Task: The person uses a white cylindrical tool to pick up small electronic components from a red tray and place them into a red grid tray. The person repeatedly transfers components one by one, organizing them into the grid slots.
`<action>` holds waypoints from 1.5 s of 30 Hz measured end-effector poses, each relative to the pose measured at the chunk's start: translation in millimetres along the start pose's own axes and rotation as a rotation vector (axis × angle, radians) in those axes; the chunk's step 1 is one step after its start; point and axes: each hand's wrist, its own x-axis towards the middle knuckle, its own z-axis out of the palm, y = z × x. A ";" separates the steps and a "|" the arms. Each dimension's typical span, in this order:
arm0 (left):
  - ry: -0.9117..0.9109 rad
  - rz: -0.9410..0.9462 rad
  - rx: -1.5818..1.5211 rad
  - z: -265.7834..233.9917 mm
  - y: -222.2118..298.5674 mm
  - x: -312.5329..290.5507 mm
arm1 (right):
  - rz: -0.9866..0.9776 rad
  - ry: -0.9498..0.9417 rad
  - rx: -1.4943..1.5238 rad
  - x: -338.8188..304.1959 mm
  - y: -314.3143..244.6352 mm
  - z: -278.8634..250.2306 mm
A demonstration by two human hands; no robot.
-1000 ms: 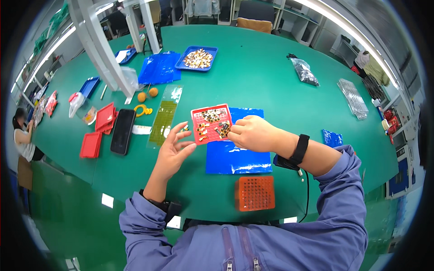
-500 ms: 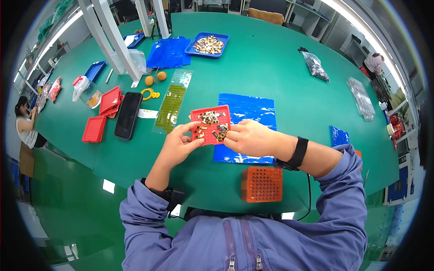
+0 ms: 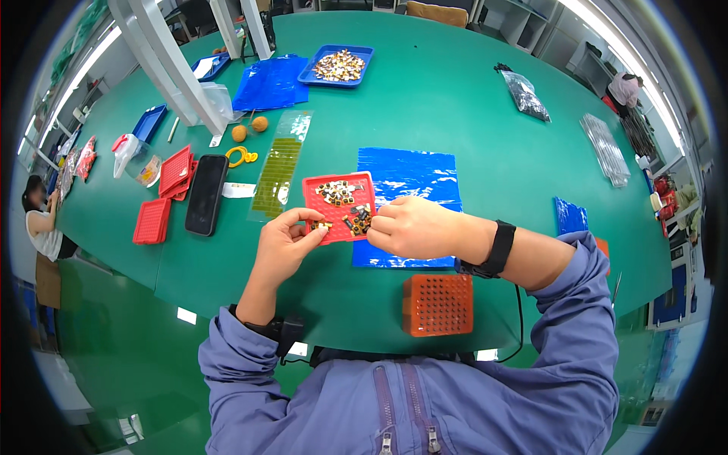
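A red tray [image 3: 331, 213] is in front of the person, near the middle of the green tabletop [image 3: 470, 98]. Its right side covers part of the left edge of a shiny blue sheet [image 3: 413, 171]. Tiny black, gold and white pieces [image 3: 339, 192] sit in the tray in little groups: one near the top, one at the lower right, and a few at the lower left. The left hand [image 3: 286, 241] is at the tray's lower left corner. Its thumb and first finger come close together by some pieces, but I can't tell if they pinch one. The right hand [image 3: 413, 226] is at the tray's right side with its fingers curled in. Its fingertips are by the lower right group, and I can't tell what is between them. Closer to the person is an orange block [image 3: 438, 305] with rows of little holes. To the left of the red tray is a clear strip with yellow-green squares [image 3: 277, 171], and past that a black phone [image 3: 206, 196] lies next to more red trays [image 3: 152, 221]. Farther away, a blue tray [image 3: 307, 74] holds a big pile of small pieces [image 3: 340, 65].
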 end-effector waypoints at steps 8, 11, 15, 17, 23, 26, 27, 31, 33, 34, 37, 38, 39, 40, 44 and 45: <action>0.040 0.058 -0.057 0.0 4.1 -9.1 | 0.330 0.186 0.489 -6.7 8.6 -11.4; 0.029 0.045 -0.050 -2.7 7.6 -14.5 | 0.308 0.163 0.578 -1.2 15.5 -10.3; 0.037 0.038 -0.067 -11.6 2.2 -24.9 | 0.201 -0.002 0.589 21.6 8.6 -12.0; 0.051 0.011 -0.055 -15.1 0.5 -30.8 | 0.126 -0.078 0.558 32.5 8.0 -4.1; 0.118 -0.012 -0.089 -25.6 -9.3 -46.7 | 0.048 -0.291 0.585 65.0 10.1 8.8; 0.130 -0.026 -0.114 -25.5 -12.4 -47.8 | 0.048 -0.295 0.663 67.6 10.8 23.5; 0.134 -0.037 -0.120 -26.3 -13.7 -47.9 | 0.062 -0.313 0.678 69.7 10.0 23.6; 0.132 -0.017 -0.115 -29.5 -20.3 -46.5 | 0.090 -0.386 0.741 78.1 10.0 23.1; 0.137 -0.013 -0.115 -30.2 -21.4 -46.3 | 0.096 -0.406 0.767 80.9 10.4 27.7; 0.149 -0.014 -0.099 -30.6 -21.8 -46.6 | 0.103 -0.406 0.775 81.0 10.4 32.7; 0.177 -0.013 -0.056 -32.5 -24.0 -47.1 | 0.120 -0.405 0.777 82.1 8.5 34.6; 0.184 -0.009 -0.044 -33.3 -25.5 -47.8 | 0.125 -0.404 0.773 82.1 7.8 34.4; 0.193 -0.005 -0.028 -34.8 -26.2 -48.8 | 0.119 -0.414 0.783 82.9 8.2 35.7; 0.211 0.015 0.009 -35.7 -26.2 -49.5 | 0.114 -0.424 0.794 83.5 9.1 37.5; 0.259 0.079 0.109 -42.3 -25.3 -51.6 | 0.075 -0.468 0.835 82.6 11.3 43.2; 0.272 0.086 0.128 -44.9 -25.6 -52.5 | 0.056 -0.481 0.841 82.4 11.6 43.9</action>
